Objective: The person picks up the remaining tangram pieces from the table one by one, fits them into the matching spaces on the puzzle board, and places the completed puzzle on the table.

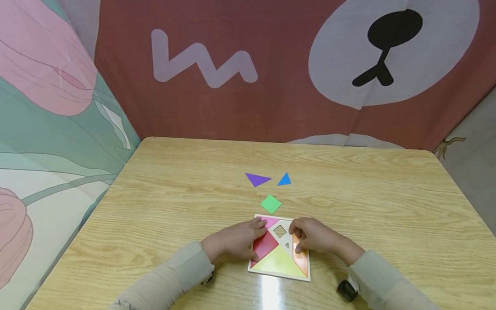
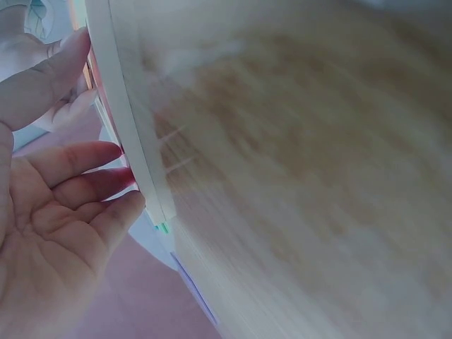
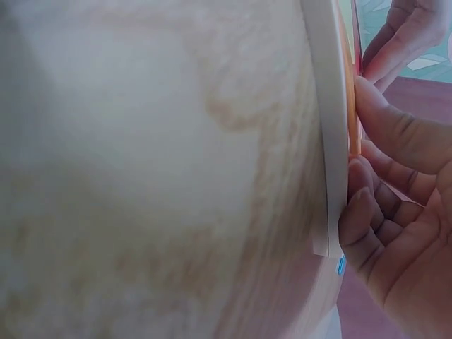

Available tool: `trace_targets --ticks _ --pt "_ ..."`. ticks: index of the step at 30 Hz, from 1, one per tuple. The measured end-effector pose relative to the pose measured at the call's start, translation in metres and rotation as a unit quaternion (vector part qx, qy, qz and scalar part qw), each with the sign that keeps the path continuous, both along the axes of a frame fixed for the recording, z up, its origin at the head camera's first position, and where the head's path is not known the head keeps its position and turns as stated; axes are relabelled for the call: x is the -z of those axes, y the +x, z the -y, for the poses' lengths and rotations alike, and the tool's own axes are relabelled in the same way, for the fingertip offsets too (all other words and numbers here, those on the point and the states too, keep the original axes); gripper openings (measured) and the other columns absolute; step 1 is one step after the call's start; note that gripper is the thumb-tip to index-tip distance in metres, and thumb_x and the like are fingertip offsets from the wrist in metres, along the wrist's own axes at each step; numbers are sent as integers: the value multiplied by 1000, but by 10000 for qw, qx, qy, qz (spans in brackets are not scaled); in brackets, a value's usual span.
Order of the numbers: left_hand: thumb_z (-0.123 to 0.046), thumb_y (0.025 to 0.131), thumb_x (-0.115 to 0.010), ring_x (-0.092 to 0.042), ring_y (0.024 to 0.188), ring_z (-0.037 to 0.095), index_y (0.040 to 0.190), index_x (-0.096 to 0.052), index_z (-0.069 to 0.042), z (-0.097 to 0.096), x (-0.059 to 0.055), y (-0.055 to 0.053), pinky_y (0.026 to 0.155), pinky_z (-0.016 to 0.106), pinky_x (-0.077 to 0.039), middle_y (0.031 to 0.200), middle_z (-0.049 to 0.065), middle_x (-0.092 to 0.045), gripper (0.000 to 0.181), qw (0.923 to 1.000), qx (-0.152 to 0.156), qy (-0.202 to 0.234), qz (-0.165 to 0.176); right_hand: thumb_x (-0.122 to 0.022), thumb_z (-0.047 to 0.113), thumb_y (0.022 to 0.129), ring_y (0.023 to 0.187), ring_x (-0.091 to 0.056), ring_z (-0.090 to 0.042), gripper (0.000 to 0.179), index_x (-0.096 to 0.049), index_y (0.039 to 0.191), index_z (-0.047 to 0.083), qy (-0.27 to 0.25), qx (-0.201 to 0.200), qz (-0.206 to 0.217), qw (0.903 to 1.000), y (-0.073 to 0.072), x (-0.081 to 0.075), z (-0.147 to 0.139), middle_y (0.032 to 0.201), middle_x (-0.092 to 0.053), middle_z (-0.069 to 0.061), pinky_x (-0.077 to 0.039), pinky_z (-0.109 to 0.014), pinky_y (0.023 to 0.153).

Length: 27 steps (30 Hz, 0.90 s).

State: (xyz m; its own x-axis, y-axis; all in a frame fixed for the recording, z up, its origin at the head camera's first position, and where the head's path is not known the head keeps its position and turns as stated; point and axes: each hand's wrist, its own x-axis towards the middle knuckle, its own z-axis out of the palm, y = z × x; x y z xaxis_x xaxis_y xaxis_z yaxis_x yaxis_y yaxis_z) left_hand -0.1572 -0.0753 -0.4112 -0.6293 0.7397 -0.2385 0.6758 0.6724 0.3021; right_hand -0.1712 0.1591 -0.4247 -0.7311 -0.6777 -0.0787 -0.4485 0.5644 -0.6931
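A white-framed tangram board (image 1: 285, 239) lies on the table between both hands. In it are a pink piece (image 1: 272, 221), a red triangle (image 1: 265, 245), a large yellow triangle (image 1: 279, 262) and an orange parallelogram (image 1: 302, 261). Two cut-outs show in its bare upper part. My left hand (image 1: 242, 239) rests its fingertips on the left side, over the pink and red pieces, fingers fairly straight. At the right side, my right hand (image 1: 317, 234) has curled fingers and pinches the orange parallelogram; the thumb lies on it. Part of that piece is hidden.
Beyond the board lie a green square (image 1: 271, 204), a purple triangle (image 1: 257, 179) and a blue triangle (image 1: 285, 179). The wooden table (image 1: 181, 184) ends against a printed cloth (image 1: 274, 110) at the back. Dark wrist devices (image 1: 347, 290) sit under the sleeves.
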Motion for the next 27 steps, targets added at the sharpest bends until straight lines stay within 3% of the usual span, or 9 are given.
trace_targets --ticks 12,21,27 --pt "-30 74 -65 -19 127 22 131 -36 -3 0 1 -1 101 26 -19 138 9 -27 69 10000 -3 -13 23 -71 3 65 63 -43 -11 27 -53 86 3 126 -15 219 9997 -1 -1 0 71 -45 0 -40 -22 55" --pt "-30 73 -65 -19 127 22 131 -36 -3 0 2 -2 101 26 -18 138 10 -27 70 10000 28 -16 18 -71 2 63 64 -41 -11 28 -54 85 3 247 -147 92 9995 -2 -7 1 70 -45 1 -38 -22 56" --pt "-29 74 -65 -19 127 22 131 -36 -3 1 0 -1 101 26 -19 138 10 -27 69 9999 -20 -5 125 -71 6 66 65 -43 -12 27 -55 86 4 163 11 404 9991 -3 -6 0 71 -47 0 -40 -23 57"
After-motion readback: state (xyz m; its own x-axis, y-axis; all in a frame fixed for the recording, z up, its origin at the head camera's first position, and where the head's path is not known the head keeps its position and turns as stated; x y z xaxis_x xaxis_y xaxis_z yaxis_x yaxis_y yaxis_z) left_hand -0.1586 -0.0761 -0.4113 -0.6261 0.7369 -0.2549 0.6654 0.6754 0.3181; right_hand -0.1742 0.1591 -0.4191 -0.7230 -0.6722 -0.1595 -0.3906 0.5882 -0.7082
